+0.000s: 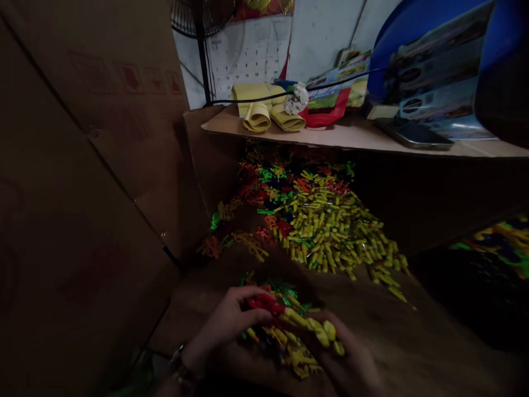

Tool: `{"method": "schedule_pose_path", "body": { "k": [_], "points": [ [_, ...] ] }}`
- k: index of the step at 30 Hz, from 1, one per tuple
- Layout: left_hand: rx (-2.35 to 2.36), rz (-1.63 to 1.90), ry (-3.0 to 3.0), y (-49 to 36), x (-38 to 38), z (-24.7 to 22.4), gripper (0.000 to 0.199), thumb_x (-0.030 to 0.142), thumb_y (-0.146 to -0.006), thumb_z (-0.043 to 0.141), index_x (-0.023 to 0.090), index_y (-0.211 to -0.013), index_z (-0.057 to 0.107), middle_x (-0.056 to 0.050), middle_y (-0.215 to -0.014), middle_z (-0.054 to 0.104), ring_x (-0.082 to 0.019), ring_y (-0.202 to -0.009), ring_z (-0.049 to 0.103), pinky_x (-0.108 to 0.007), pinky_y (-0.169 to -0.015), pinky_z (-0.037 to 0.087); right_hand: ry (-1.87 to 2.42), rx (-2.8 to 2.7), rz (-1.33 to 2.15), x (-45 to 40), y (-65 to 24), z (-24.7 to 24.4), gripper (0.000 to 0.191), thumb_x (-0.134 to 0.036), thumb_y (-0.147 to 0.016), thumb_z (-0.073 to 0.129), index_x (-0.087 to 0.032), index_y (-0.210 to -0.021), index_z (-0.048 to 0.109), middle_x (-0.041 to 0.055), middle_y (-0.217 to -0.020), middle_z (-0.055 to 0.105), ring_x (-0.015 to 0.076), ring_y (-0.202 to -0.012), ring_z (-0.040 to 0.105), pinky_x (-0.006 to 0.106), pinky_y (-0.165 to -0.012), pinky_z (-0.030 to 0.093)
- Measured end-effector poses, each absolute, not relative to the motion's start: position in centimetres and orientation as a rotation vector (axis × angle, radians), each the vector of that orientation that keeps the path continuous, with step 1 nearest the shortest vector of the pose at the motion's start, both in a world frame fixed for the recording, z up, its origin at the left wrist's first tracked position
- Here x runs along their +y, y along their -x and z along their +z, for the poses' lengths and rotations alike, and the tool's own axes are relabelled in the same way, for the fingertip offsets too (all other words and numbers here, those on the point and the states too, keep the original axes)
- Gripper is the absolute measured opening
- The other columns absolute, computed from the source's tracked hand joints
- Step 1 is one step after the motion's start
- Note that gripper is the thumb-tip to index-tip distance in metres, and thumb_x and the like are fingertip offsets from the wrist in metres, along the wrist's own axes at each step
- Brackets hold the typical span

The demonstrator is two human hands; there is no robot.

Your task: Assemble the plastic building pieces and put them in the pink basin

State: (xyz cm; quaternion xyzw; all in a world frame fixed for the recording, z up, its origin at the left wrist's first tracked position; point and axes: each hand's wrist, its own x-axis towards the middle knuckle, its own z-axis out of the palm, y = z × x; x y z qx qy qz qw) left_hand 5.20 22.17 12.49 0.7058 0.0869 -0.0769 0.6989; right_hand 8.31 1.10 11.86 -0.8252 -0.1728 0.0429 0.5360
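Note:
My left hand (pixel 237 317) pinches a red plastic piece (pixel 264 302) between thumb and fingers. A yellow stick-like piece (pixel 294 316) joins its right end and points toward my right hand (pixel 345 350). The fingers of my right hand curl round several yellow pieces (pixel 324 332). Below and behind both hands lies a small heap of green, yellow and orange pieces (pixel 295 355). Farther back, a large pile of short yellow sticks (pixel 330 226) spreads over the brown surface (pixel 372 314), beside red, orange and green figure-shaped pieces (pixel 250 242).
Large cardboard (pixel 82 220) stands on the left. Above the pile runs a cardboard shelf (pixel 351 135) with rolled yellow sheets (pixel 258 117), a red strap (pixel 330 116) and a phone (pixel 415 134). More coloured pieces (pixel 504 245) lie at the far right.

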Motion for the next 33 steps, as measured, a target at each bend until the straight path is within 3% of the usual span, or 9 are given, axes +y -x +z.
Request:
{"method": "schedule_pose_path", "body": {
  "k": [5, 8, 11, 14, 20, 24, 29, 33],
  "points": [
    [0.149, -0.179, -1.559, -6.2, 22.5, 10.6, 0.039, 0.031, -0.07, 0.066, 0.016, -0.106, 0.064, -0.006, -0.095, 0.068, -0.018, -0.084, 0.062, -0.027, -0.074, 0.049, 1.872, -0.234, 0.064, 1.3, -8.7, 9.7, 0.024, -0.041, -0.067, 0.066, -0.02, -0.078, 0.065, 0.0015, -0.073, 0.069, 0.0174, -0.064, 0.063, 0.021, -0.061, 0.049],
    [0.398, 0.28, -1.894, -8.1, 25.3, 9.0, 0.038, 0.032, -0.079, 0.056, 0.017, -0.114, 0.058, -0.009, -0.103, 0.065, -0.023, -0.096, 0.06, -0.037, -0.085, 0.048, 1.903, -0.313, -0.037, 0.6, -9.0, 8.8, 0.022, -0.032, -0.07, 0.06, -0.021, -0.088, 0.065, 0.0045, -0.092, 0.07, 0.0217, -0.084, 0.065, 0.026, -0.075, 0.05],
    [0.576, 0.598, -2.463, -10.0, 29.5, 6.5, 0.042, 0.019, -0.077, 0.055, 0.013, -0.119, 0.054, -0.016, -0.125, 0.054, -0.033, -0.121, 0.043, -0.051, -0.1, 0.035, 1.97, -0.495, -0.149, -0.9, -9.5, 8.4, 0.026, -0.026, -0.069, 0.058, -0.022, -0.093, 0.067, 0.0068, -0.105, 0.067, 0.0247, -0.099, 0.062, 0.029, -0.083, 0.05],
    [0.416, 0.55, -2.722, -10.8, 32.4, 4.1, 0.048, 0.008, -0.076, 0.048, 0.013, -0.123, 0.051, -0.016, -0.135, 0.046, -0.031, -0.128, 0.036, -0.049, -0.104, 0.033, 2.011, -0.504, -0.125, -1.5, -9.7, 8.1, 0.027, -0.026, -0.068, 0.06, -0.022, -0.094, 0.067, 0.0061, -0.098, 0.069, 0.0235, -0.09, 0.065, 0.027, -0.077, 0.052],
    [0.54, 0.81, -2.533, -8.5, 30.9, 3.5, 0.032, 0.016, -0.086, 0.037, 0.013, -0.11, 0.058, -0.014, -0.114, 0.062, -0.026, -0.113, 0.053, -0.045, -0.103, 0.037, 1.966, -0.282, 0.027, 0.1, -9.0, 8.1, 0.036, -0.036, -0.076, 0.059, -0.02, -0.108, 0.06, 0.0069, -0.104, 0.068, 0.0218, -0.092, 0.064, 0.027, -0.079, 0.052],
    [0.596, 0.748, -2.102, -6.2, 27.3, 4.8, 0.035, 0.034, -0.092, 0.034, 0.017, -0.119, 0.05, -0.011, -0.111, 0.063, -0.02, -0.093, 0.063, -0.036, -0.084, 0.051, 1.932, -0.156, 0.045, -0.3, -9.3, 8.4, 0.033, -0.041, -0.079, 0.057, -0.019, -0.104, 0.059, 0.0052, -0.089, 0.068, 0.019, -0.076, 0.065, 0.025, -0.067, 0.053],
    [0.394, 0.568, -2.371, -4.0, 24.6, 4.0, 0.034, 0.04, -0.085, 0.049, 0.019, -0.11, 0.06, -0.01, -0.12, 0.058, -0.026, -0.115, 0.049, -0.043, -0.098, 0.042, 1.943, -0.329, 0.013, -0.8, -9.0, 8.5, 0.03, -0.04, -0.08, 0.054, -0.019, -0.098, 0.064, 0.0078, -0.098, 0.067, 0.0214, -0.088, 0.063, 0.027, -0.076, 0.052],
    [0.443, 0.454, -2.362, -2.4, 24.9, 2.9, 0.037, 0.039, -0.084, 0.052, 0.021, -0.114, 0.058, -0.009, -0.116, 0.06, -0.026, -0.111, 0.052, -0.043, -0.094, 0.044, 1.913, -0.237, 0.103, -1.1, -8.5, 7.6, 0.034, -0.043, -0.078, 0.058, -0.02, -0.102, 0.064, 0.0066, -0.098, 0.069, 0.0207, -0.086, 0.065, 0.024, -0.072, 0.053]
  ]
}}
